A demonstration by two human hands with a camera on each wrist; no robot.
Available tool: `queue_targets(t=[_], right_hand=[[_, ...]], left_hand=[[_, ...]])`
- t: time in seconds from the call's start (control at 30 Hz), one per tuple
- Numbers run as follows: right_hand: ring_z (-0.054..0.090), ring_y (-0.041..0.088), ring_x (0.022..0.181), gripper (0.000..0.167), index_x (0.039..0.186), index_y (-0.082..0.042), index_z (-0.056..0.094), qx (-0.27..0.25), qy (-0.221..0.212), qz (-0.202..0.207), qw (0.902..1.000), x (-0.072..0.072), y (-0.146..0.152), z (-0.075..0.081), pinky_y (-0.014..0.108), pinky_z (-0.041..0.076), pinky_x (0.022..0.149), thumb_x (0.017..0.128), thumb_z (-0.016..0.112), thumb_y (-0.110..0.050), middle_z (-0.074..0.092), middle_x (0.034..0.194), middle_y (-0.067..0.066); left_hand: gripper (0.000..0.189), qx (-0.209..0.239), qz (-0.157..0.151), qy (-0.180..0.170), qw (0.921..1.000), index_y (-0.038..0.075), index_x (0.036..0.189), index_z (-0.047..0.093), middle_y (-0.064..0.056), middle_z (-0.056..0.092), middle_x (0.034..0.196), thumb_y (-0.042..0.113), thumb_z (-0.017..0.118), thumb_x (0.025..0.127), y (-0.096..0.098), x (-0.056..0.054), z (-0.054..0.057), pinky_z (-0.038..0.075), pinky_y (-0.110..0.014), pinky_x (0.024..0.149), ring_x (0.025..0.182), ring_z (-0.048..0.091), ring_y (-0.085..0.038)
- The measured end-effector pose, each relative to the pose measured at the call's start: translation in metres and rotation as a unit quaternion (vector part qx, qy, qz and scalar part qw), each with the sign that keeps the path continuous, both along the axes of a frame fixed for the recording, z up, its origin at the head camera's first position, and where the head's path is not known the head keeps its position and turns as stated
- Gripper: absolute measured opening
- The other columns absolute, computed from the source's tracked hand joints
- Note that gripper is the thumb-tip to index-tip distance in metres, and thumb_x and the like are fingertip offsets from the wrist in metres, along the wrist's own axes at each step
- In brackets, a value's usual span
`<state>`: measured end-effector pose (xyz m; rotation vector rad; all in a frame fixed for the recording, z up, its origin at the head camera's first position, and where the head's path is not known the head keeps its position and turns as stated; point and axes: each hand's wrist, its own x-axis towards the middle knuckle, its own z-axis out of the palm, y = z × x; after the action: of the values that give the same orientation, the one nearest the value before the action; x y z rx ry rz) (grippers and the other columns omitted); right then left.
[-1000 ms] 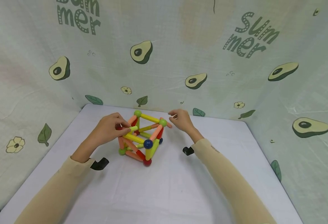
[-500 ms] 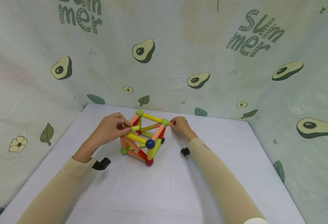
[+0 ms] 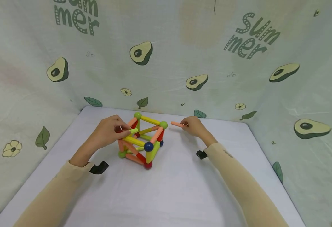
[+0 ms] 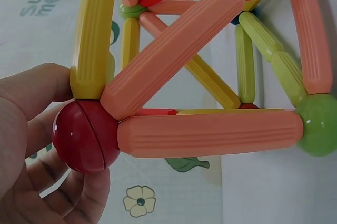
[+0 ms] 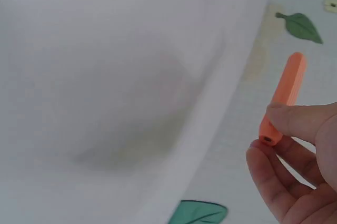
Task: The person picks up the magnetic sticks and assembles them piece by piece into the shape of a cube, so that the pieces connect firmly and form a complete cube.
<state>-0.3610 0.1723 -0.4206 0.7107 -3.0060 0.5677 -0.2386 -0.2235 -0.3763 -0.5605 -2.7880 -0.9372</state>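
Note:
A cube-like frame of magnetic rods and balls (image 3: 134, 140) stands left of centre on the table in the head view. My left hand (image 3: 106, 130) holds its upper near-left corner. There, in the left wrist view, its thumb and fingers curl round a red ball (image 4: 87, 134), from which yellow and salmon rods run out. Beside those fingertips a pale green rod (image 3: 134, 130) shows; its ends are partly hidden. To the right of the frame, my right hand (image 3: 195, 126) pinches a salmon magnetic rod (image 5: 289, 79) between thumb and fingers, apart from the frame's green ball (image 3: 163, 125).
The white table (image 3: 177, 189) stretches in front and to the right. Patterned cloth (image 3: 166, 63) with avocados hangs behind and at both sides, close to the table's back edge. A black wrist camera (image 3: 99, 168) hangs by the left sleeve.
My right hand came in to the salmon rod sticking out by the green ball, took hold of it and drew it away to the right. The left hand has stayed at its corner.

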Motion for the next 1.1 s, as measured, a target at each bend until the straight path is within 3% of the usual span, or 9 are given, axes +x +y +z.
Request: queue_targets(t=[0.23, 0.4, 0.57, 0.8, 1.1], right_hand=[[0.066, 0.026, 0.093, 0.025, 0.124, -0.004, 0.077, -0.046, 0.080, 0.061, 0.9939, 0.031, -0.012, 0.065, 0.041, 0.058, 0.083, 0.099, 0.075, -0.009, 0.074, 0.106, 0.010], [0.062, 0.023, 0.091, 0.027, 0.125, -0.007, 0.078, -0.050, 0.119, 0.116, 0.9849, 0.053, -0.035, 0.088, 0.035, 0.055, 0.080, 0.098, 0.078, -0.011, 0.073, 0.105, 0.007], [0.062, 0.022, 0.091, 0.027, 0.124, -0.007, 0.079, -0.057, 0.125, 0.163, 0.9769, 0.065, -0.055, 0.090, 0.032, 0.055, 0.079, 0.096, 0.079, -0.009, 0.073, 0.104, 0.006], [0.063, 0.020, 0.091, 0.024, 0.118, -0.006, 0.080, -0.050, 0.128, 0.211, 0.9677, 0.070, -0.076, 0.087, 0.033, 0.058, 0.080, 0.094, 0.081, -0.006, 0.072, 0.102, 0.006], [0.063, 0.017, 0.093, 0.024, 0.121, -0.008, 0.080, -0.005, 0.113, 0.212, 0.9708, 0.069, -0.094, 0.082, 0.023, 0.056, 0.081, 0.096, 0.080, -0.010, 0.071, 0.105, 0.004]], left_hand=[[0.014, -0.003, 0.004, -0.003, 1.0000, 0.015, 0.105, 0.084, -0.004, 0.065, 0.100, 0.024, 0.083, 0.095, 0.000, 0.001, 0.002, 0.050, -0.033, 0.067, 0.084, 0.055, -0.021], [0.015, 0.001, 0.001, -0.005, 1.0000, 0.014, 0.106, 0.084, -0.005, 0.064, 0.100, 0.024, 0.083, 0.095, 0.000, 0.002, 0.002, 0.050, -0.033, 0.066, 0.084, 0.055, -0.022], [0.016, 0.002, -0.003, -0.003, 1.0000, 0.013, 0.107, 0.084, -0.005, 0.064, 0.099, 0.023, 0.083, 0.095, 0.001, 0.003, 0.001, 0.049, -0.032, 0.065, 0.083, 0.055, -0.021], [0.016, 0.002, 0.001, -0.003, 1.0000, 0.013, 0.107, 0.085, -0.003, 0.062, 0.096, 0.023, 0.083, 0.094, 0.002, 0.002, 0.001, 0.049, -0.033, 0.064, 0.082, 0.055, -0.022], [0.014, 0.002, -0.003, 0.005, 1.0000, 0.013, 0.106, 0.084, -0.003, 0.063, 0.097, 0.022, 0.083, 0.095, 0.002, 0.003, 0.001, 0.048, -0.033, 0.065, 0.082, 0.054, -0.021]])
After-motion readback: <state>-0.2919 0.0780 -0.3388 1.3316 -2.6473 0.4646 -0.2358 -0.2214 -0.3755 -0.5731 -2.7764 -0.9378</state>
